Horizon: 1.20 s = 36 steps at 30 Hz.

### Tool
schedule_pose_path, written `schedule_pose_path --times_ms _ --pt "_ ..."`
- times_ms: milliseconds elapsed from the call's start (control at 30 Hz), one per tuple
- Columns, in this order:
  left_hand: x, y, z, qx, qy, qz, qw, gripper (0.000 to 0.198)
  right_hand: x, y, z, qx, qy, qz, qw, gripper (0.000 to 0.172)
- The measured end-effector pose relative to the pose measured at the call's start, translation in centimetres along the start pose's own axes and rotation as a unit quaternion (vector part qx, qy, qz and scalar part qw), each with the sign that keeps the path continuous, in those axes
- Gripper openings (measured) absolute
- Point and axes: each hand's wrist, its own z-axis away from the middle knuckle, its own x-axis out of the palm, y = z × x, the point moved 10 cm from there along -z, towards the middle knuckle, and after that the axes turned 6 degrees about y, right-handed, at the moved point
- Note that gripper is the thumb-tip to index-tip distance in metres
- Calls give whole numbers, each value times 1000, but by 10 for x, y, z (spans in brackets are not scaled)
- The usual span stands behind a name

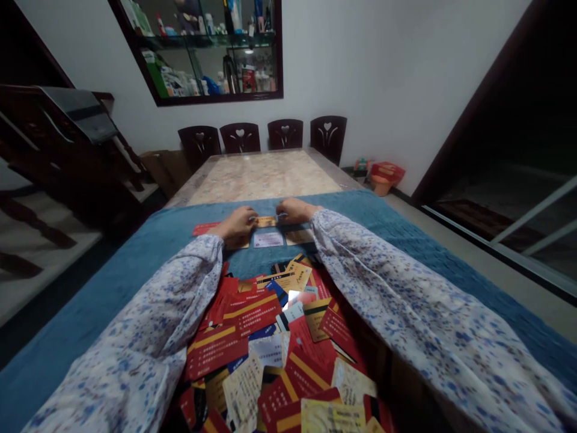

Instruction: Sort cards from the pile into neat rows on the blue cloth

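Note:
Both my arms reach forward over a blue cloth on the table. My left hand and my right hand pinch the two ends of a small gold card between them, fingers closed on it. Just below lie a white card, a tan card and a red card flat on the cloth. A large heap of red, yellow, blue and white cards covers the cloth between my sleeves, close to me.
Beyond the cloth the marble tabletop runs to several dark chairs at the wall. A glass cabinet with bottles hangs above. A red basket sits on the floor at right; a staircase stands left.

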Motion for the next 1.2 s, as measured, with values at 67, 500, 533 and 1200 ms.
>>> schedule_pose_path --times_ms 67,500,533,1200 --pt "-3 2 1 4 15 -2 1000 32 -5 5 10 7 3 1 1000 27" --pt "-19 62 15 33 37 6 999 25 -36 22 96 23 56 -9 998 26" --pt "-19 68 16 37 36 6 999 26 -38 23 104 21 60 -10 998 27" --pt "2 187 24 158 17 59 986 21 -39 38 220 43 90 1 995 24"
